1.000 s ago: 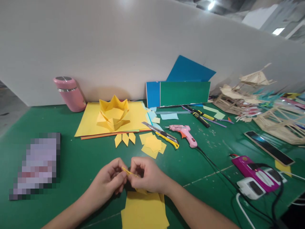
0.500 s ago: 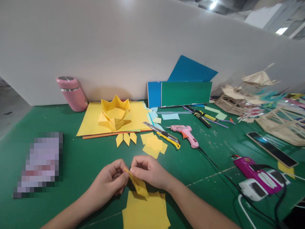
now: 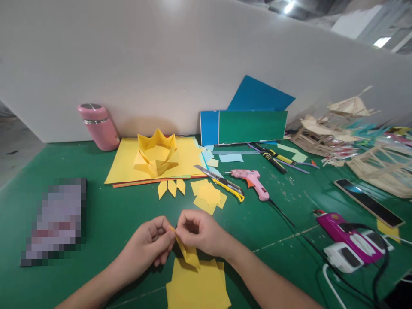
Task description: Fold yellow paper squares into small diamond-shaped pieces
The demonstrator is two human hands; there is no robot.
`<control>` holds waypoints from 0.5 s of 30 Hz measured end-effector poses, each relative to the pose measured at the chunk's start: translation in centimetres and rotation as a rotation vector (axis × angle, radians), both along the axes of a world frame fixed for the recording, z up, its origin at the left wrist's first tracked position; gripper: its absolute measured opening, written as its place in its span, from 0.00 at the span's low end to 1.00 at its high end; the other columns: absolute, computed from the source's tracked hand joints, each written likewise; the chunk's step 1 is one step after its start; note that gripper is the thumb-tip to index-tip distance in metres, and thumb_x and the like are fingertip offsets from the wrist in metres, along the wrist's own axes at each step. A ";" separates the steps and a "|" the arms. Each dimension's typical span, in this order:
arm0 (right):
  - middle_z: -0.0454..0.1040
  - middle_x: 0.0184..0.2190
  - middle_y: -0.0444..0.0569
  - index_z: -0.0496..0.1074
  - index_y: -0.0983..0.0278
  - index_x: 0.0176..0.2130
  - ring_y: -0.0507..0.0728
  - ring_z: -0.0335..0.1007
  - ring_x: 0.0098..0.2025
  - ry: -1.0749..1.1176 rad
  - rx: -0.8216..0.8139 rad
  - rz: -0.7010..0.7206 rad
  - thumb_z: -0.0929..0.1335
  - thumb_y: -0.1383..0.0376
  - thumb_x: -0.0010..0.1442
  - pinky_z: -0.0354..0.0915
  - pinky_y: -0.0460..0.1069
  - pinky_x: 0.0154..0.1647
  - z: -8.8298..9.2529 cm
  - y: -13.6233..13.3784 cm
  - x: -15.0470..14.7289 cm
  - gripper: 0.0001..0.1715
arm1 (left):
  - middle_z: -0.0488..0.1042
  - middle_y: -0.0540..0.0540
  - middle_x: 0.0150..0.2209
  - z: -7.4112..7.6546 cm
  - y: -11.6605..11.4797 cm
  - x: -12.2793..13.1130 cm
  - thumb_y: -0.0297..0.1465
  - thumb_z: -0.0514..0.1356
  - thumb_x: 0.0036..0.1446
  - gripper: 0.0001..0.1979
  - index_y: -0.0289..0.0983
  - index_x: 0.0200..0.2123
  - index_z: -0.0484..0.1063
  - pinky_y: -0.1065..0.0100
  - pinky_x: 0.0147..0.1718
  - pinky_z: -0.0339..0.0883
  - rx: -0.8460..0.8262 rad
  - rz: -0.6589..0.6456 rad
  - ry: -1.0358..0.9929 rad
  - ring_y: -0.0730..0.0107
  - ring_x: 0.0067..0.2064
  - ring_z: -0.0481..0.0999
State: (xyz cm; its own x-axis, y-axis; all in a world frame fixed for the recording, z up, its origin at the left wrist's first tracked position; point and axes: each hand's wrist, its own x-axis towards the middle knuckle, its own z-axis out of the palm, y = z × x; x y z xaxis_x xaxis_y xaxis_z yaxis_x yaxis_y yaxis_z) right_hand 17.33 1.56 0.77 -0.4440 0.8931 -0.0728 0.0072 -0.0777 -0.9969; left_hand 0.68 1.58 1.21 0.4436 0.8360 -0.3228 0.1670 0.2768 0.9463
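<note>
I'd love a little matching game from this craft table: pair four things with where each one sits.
Things:
1. pink bottle
2. folded yellow paper crown
3. pink glue gun
4. small folded yellow piece

Places:
A. pinched between the left hand and the right hand
B. on the large yellow sheet
C. at the far left, against the white wall
D. right of the yellow utility knife, on the green mat

Pairs: 1-C, 2-B, 3-D, 4-A

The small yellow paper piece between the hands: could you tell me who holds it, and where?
Both hands, left hand and right hand, pinch the folded yellow paper piece at its upper tip.
</note>
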 end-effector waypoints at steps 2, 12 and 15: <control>0.58 0.20 0.37 0.60 0.63 0.24 0.47 0.52 0.22 -0.031 0.044 -0.013 0.67 0.63 0.51 0.52 0.42 0.23 0.1 -0.1 0.0 0.10 | 0.63 0.57 0.12 -0.1 0.1 -0.1 0.47 0.63 0.46 0.20 0.38 0.21 0.62 0.77 0.13 0.46 -0.005 0.005 -0.015 0.82 0.12 0.55; 0.59 0.19 0.38 0.57 0.62 0.22 0.48 0.54 0.22 -0.247 0.404 -0.161 0.64 0.67 0.50 0.51 0.43 0.22 -0.9 -0.3 -0.3 0.10 | 0.66 0.54 0.15 -0.4 0.1 0.3 0.50 0.61 0.49 0.20 0.38 0.24 0.66 0.73 0.17 0.57 0.035 -0.025 -0.007 0.75 0.16 0.63; 0.59 0.19 0.39 0.58 0.62 0.22 0.48 0.53 0.21 -0.243 0.369 -0.181 0.63 0.66 0.51 0.51 0.43 0.22 -1.1 -0.3 -0.4 0.09 | 0.71 0.50 0.21 0.5 0.4 -0.5 0.46 0.55 0.55 0.16 0.39 0.32 0.69 0.69 0.22 0.61 0.304 0.067 0.225 0.69 0.21 0.67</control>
State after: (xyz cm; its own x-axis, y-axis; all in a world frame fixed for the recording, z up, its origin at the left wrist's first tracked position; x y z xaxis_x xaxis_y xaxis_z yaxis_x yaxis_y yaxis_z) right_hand 16.92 1.29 -0.30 -0.2879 0.9404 0.1811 0.2625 0.2594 -0.9294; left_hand 0.18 1.94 1.68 0.3311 0.9333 -0.1390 0.3711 0.0067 0.9286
